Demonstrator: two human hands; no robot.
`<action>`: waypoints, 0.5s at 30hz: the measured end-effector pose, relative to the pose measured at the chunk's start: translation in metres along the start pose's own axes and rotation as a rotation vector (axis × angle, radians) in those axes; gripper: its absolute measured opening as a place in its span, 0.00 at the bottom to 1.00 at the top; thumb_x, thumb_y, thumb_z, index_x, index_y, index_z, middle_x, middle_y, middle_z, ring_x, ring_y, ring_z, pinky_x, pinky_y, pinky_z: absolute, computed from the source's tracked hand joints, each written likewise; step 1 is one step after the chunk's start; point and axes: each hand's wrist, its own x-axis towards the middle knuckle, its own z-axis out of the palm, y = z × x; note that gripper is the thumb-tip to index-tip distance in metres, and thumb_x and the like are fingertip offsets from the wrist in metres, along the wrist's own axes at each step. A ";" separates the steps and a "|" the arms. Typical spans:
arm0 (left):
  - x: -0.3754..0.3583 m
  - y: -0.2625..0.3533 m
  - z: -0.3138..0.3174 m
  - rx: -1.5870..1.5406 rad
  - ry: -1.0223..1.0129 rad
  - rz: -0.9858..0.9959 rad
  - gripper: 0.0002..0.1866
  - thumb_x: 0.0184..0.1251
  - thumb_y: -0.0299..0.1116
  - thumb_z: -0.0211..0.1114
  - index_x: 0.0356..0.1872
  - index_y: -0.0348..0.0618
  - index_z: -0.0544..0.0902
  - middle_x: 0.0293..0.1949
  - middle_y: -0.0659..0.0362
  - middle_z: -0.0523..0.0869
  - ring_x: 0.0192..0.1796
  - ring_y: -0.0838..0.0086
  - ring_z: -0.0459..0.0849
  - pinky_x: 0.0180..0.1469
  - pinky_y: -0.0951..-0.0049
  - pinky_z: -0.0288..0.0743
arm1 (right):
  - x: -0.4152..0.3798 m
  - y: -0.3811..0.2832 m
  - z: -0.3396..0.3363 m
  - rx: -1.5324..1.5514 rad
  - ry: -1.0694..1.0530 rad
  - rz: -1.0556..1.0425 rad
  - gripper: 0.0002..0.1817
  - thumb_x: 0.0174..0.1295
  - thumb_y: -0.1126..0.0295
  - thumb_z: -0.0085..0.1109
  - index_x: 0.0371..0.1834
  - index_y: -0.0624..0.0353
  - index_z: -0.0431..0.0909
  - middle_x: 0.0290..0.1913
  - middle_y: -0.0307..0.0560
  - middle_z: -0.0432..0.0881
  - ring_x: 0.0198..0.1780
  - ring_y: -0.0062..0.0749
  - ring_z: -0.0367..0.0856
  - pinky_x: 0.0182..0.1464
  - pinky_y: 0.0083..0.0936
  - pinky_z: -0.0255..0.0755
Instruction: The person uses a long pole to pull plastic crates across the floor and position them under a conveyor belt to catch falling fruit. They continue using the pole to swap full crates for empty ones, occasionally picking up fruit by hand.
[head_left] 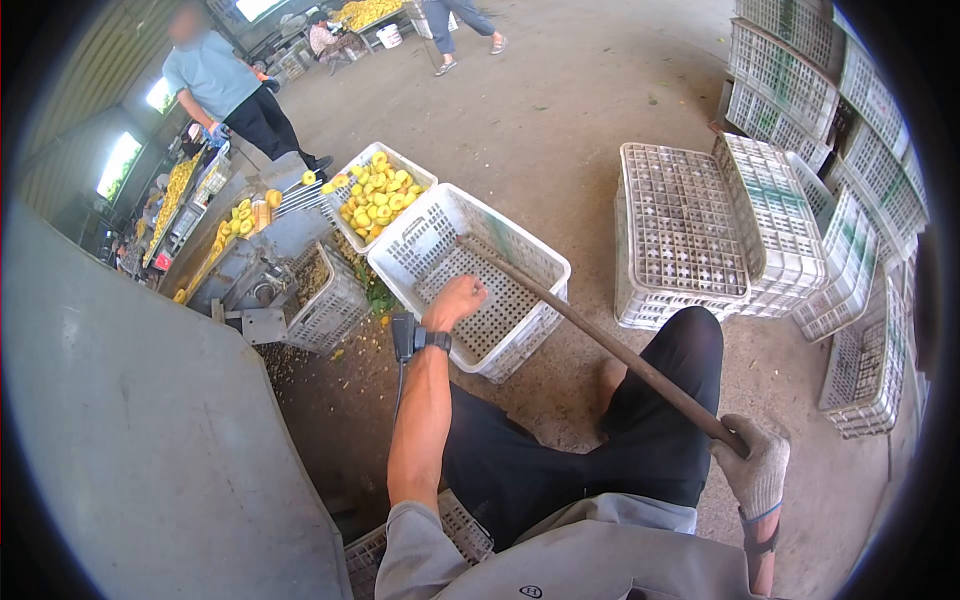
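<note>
My right hand (pixel 755 465), in a pale knit glove, is closed around the near end of a long wooden pole (pixel 620 350). From there the pole slants up to the left, its far end over a white plastic crate (pixel 545 250) with a perforated floor. Above the near left part of this crate is my bare left hand (pixel 458 302), its fingers curled; whatever may be in them is hidden. A black device is strapped at that wrist. Just behind the crate stands another white crate (pixel 425 168) holding halved yellow fruit (pixel 378 198).
At left, a metal machine (pixel 265 290) carries more fruit, above a crate of scraps (pixel 330 305). A grey metal panel (pixel 150 400) fills the near left. Stacked crates (pixel 680 230) stand at right. A person (pixel 225 90) stands at upper left; another walks at the top.
</note>
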 end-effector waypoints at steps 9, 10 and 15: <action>0.004 -0.005 0.004 -0.004 -0.001 -0.009 0.19 0.76 0.42 0.66 0.55 0.36 0.89 0.52 0.40 0.91 0.58 0.50 0.89 0.62 0.54 0.79 | 0.000 0.001 0.000 -0.007 0.000 -0.009 0.22 0.50 0.69 0.79 0.51 0.59 0.90 0.39 0.56 0.92 0.41 0.44 0.94 0.47 0.33 0.84; 0.003 -0.004 0.003 -0.003 -0.004 -0.016 0.19 0.76 0.42 0.66 0.55 0.37 0.89 0.52 0.40 0.91 0.58 0.50 0.88 0.62 0.54 0.79 | 0.000 0.000 -0.001 -0.004 -0.001 -0.008 0.22 0.50 0.70 0.79 0.51 0.59 0.90 0.39 0.56 0.92 0.41 0.44 0.94 0.47 0.33 0.84; 0.002 -0.002 0.001 0.007 -0.005 -0.003 0.19 0.76 0.42 0.66 0.55 0.37 0.89 0.52 0.41 0.91 0.58 0.50 0.88 0.62 0.54 0.79 | 0.000 0.002 0.000 0.007 0.003 -0.007 0.22 0.51 0.70 0.78 0.51 0.59 0.90 0.39 0.56 0.92 0.41 0.43 0.94 0.47 0.33 0.84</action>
